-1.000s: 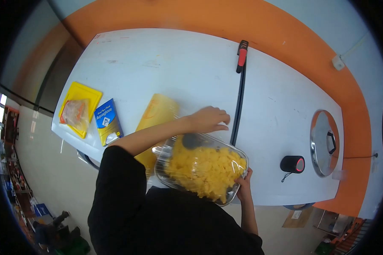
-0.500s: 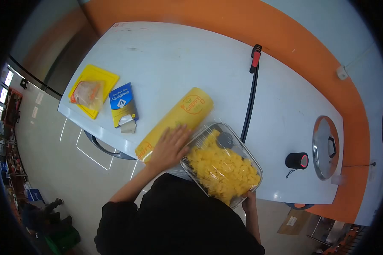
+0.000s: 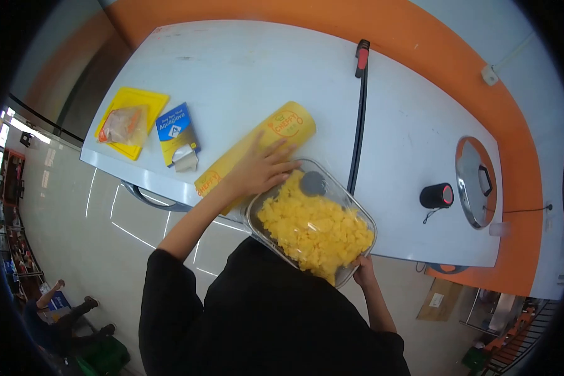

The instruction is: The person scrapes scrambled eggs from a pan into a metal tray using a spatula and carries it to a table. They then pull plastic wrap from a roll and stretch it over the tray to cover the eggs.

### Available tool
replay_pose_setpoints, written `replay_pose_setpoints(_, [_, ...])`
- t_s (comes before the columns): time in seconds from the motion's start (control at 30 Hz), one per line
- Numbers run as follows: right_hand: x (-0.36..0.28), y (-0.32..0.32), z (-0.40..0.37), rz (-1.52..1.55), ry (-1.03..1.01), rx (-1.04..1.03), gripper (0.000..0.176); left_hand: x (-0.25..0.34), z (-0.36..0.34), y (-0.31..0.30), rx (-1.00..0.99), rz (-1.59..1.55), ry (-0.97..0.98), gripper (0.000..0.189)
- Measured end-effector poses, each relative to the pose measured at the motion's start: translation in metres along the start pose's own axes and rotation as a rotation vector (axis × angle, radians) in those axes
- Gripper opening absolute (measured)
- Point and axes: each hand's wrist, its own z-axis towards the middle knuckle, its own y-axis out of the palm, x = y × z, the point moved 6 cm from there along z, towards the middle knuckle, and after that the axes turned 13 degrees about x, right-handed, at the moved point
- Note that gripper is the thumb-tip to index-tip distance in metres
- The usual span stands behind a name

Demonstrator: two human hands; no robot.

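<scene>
A metal-rimmed tray (image 3: 346, 195) of yellow chunks (image 3: 316, 229) lies at the table's front edge under clear film, with a dark round patch near its upper corner. Beside its left side is a yellow roll of wrap (image 3: 288, 122) with red print. My left hand (image 3: 263, 169) rests across the roll and the tray's upper left rim, fingers spread. At the tray's lower right corner my right hand (image 3: 362, 269) grips the rim, its fingers partly hidden beneath.
At the left are a yellow board (image 3: 135, 97) with a plastic bag (image 3: 124, 125) and an open blue glove box (image 3: 175, 125). A black strip cutter (image 3: 359, 125), speaker (image 3: 437, 195) and pan lid (image 3: 473, 182) lie right. A person (image 3: 53, 323) is at lower left.
The view has shifted, moving most things up in the frame. My left hand has moved up to the tray's upper left rim, with its fingers more spread. My right hand still holds the corner.
</scene>
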Motion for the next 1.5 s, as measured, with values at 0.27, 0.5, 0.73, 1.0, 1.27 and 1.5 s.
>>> replay_pose_setpoints(0.27, [0.003,-0.020,0.005,-0.014,0.025,-0.045,0.057,0.032,0.073,0.083,0.051,-0.315,0.266,0.035])
replay_pose_setpoints(0.5, [-0.014,-0.017,0.007,-0.115,0.001,-0.110,0.057,0.002,0.103,0.066,-0.101,-0.596,0.176,0.024])
replay_pose_setpoints(0.73, [-0.070,-0.021,0.033,-0.792,0.070,-0.160,0.064,-0.013,0.115,0.074,-0.091,-0.804,-0.290,0.021])
replay_pose_setpoints(1.0, [-0.149,0.044,0.061,-0.841,-0.922,0.104,0.032,-0.019,0.129,0.090,0.065,-0.344,-0.171,0.018])
replay_pose_setpoints(1.27, [-0.147,0.037,0.097,-0.566,-0.573,-0.032,0.009,-0.022,0.131,0.088,0.130,-0.421,-0.305,0.017])
replay_pose_setpoints(1.5, [-0.126,0.023,0.130,-0.033,-0.232,-0.027,0.007,-0.021,0.129,0.117,-0.154,-0.174,-0.052,0.016])
